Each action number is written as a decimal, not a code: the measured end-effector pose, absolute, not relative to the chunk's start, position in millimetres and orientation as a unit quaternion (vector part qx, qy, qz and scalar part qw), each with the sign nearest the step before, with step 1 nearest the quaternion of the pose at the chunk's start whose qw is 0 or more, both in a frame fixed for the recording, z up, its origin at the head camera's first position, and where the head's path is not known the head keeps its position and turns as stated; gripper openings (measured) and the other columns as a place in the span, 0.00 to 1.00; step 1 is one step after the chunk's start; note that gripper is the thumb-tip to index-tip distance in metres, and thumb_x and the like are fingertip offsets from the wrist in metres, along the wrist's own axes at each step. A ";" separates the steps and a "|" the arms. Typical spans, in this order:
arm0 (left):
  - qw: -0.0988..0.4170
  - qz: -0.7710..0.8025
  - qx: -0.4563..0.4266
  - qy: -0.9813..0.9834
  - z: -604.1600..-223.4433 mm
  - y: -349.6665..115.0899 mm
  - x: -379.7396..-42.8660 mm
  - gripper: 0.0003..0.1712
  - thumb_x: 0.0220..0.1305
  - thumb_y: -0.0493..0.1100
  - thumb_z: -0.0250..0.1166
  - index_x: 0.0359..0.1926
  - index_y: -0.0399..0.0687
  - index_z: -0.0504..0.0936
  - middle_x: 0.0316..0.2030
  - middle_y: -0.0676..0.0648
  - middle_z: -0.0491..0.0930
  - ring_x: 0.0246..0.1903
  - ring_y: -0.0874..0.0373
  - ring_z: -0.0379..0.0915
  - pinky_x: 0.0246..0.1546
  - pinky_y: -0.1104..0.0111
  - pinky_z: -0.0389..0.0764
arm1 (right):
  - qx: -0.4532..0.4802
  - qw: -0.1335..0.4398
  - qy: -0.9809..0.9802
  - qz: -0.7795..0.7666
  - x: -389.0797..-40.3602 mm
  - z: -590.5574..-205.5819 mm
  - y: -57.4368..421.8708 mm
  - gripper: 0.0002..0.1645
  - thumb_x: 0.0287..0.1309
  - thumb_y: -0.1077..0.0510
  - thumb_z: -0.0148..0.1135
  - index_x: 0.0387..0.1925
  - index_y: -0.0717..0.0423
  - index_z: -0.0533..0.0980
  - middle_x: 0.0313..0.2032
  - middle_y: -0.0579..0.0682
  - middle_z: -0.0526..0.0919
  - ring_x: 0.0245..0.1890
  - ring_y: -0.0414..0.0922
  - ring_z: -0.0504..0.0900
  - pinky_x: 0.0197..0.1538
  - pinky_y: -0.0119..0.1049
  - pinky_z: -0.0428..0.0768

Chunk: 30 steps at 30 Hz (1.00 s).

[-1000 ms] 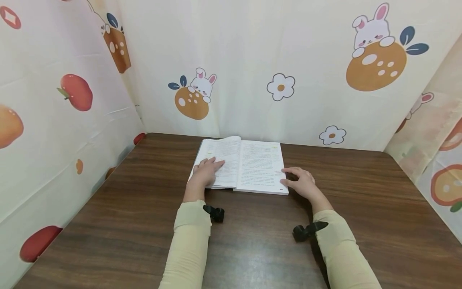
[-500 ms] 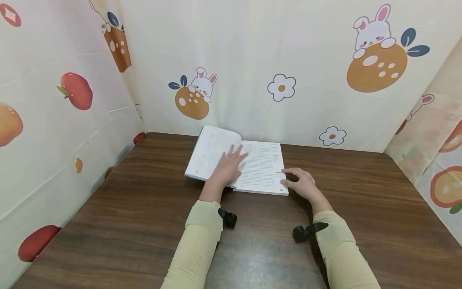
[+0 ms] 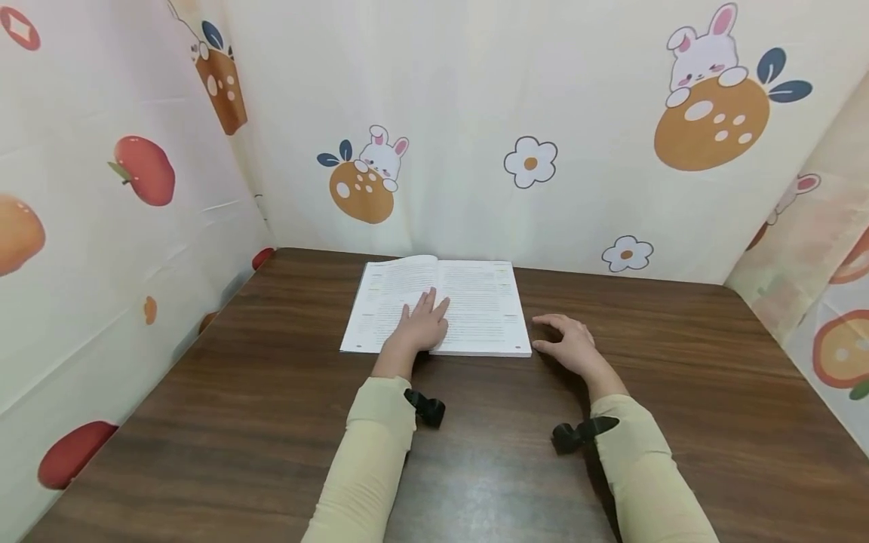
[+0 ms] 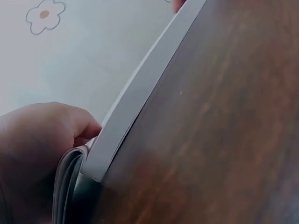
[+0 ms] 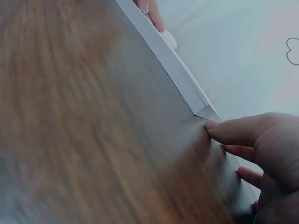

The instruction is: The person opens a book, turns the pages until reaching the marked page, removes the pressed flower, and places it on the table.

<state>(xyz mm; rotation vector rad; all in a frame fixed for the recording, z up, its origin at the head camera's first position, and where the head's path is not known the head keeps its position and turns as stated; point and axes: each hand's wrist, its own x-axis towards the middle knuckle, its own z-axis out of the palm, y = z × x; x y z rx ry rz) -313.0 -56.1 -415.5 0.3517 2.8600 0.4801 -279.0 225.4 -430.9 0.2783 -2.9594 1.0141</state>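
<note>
An open book (image 3: 482,309) with printed pages lies flat near the far side of the table. My left hand (image 3: 422,324) rests on it at the fold, fingers spread and mostly straight. Seen from the left wrist, this hand (image 4: 42,149) lies over the curved pages by the spine, with the thick page block (image 4: 135,93) beyond. Just off the book's right edge is my right hand (image 3: 569,343), its thumb and fingers loosely bent and nothing between them. In the right wrist view, its fingertips (image 5: 212,128) are close to the book's near corner.
The book and both arms are over a dark wood-grain table (image 3: 224,407). Behind it hangs a pale curtain (image 3: 462,90) printed with rabbits, fruit and flowers, which also runs along both sides. Each wrist carries a black camera on a strap (image 3: 428,409).
My left hand lifted from the left page, moved right and settled at the fold as the left-hand pages turned. The book shifted left, away from my right hand, which has stayed almost still.
</note>
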 end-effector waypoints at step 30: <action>0.089 0.228 0.161 0.956 -428.1 -43.5 -317.4 0.41 0.66 0.65 0.45 0.72 0.54 0.46 0.72 0.53 0.38 0.70 0.60 0.28 0.65 0.53 0.29 | 0.189 -0.118 -0.895 0.385 -281.2 -426.3 248.9 0.45 0.45 0.47 0.71 0.64 0.55 0.65 0.70 0.52 0.53 0.69 0.59 0.34 0.60 0.62 0.22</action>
